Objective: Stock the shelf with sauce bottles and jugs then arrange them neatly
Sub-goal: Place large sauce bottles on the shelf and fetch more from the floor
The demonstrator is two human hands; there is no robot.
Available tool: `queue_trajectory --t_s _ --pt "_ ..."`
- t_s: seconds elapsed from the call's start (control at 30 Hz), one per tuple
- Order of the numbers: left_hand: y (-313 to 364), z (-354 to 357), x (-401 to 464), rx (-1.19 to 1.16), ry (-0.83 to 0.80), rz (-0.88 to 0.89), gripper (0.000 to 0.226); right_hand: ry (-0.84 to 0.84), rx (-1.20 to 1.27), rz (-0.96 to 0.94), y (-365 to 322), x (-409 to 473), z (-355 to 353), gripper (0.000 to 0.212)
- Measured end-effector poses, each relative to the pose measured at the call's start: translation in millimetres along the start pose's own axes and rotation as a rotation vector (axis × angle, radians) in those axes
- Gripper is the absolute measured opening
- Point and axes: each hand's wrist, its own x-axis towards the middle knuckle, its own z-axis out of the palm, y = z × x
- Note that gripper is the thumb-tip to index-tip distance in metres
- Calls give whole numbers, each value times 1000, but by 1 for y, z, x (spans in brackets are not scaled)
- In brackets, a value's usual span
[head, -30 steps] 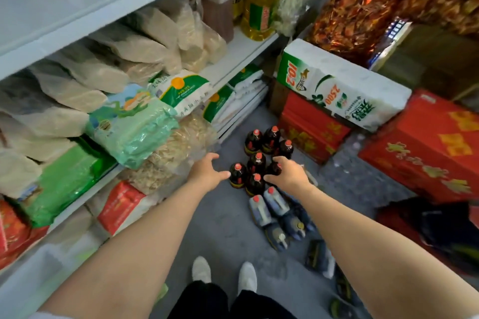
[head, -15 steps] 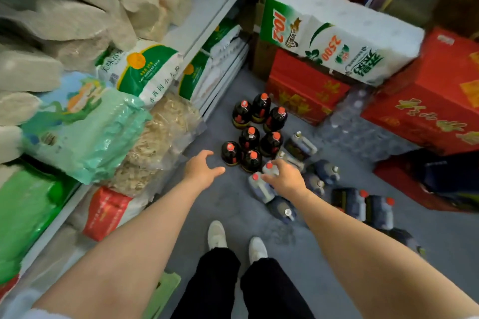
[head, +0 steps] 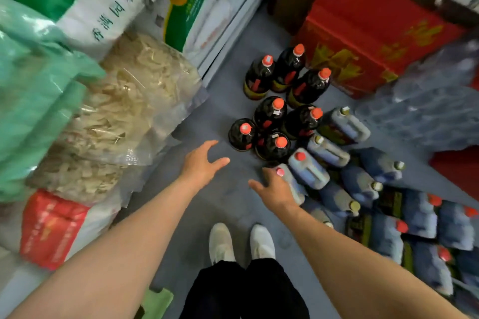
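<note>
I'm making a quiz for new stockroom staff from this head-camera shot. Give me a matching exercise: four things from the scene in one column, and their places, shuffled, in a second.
Things:
1. dark sauce bottles
2. blue jugs
3. bag of dried strips
4. white shoes

Places:
A. on the shelf at the left
B. lying on the floor at the right
C. on the floor between the two forearms
D. standing upright on the floor, ahead of both hands

Pairs: 1-D, 2-B, 3-A, 4-C
</note>
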Motion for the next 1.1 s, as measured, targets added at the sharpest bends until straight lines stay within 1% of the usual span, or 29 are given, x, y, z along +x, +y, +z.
queue_trajectory --t_s 0.13,0.27,0.4,0.47,0.53,0.6,0.7,0.8,0.93,1.0,1.1 --pt "-36 40 75 -30 -31 55 69 31 178 -16 26 75 55 79" --pt "-55 72 145 -78 -60 199 78 89 251 -60 58 149 107 87" --pt "-56 96 202 -210 -188 342 95 143 263 -151 73 217 138 98" --pt "-57 102 223 -255 -223 380 101 214 306 -203 77 246 153 104" --pt "-58 104 238 -300 -256 412 100 292 364 -223 78 262 173 115" --pt "-61 106 246 -352 -286 438 91 346 451 -220 78 269 190 125" --pt "-68 111 251 -409 -278 456 86 426 559 -250 75 278 202 125" --pt "-75 114 246 -408 -211 484 92 434 677 -249 74 284 201 115" --pt "-94 106 233 -475 -92 474 84 378 566 -300 72 283 201 111" --pt "-100 105 232 -511 -76 463 81 356 511 -313 70 285 196 109" --pt "-103 107 231 -495 -110 479 92 324 386 -360 70 294 180 112"
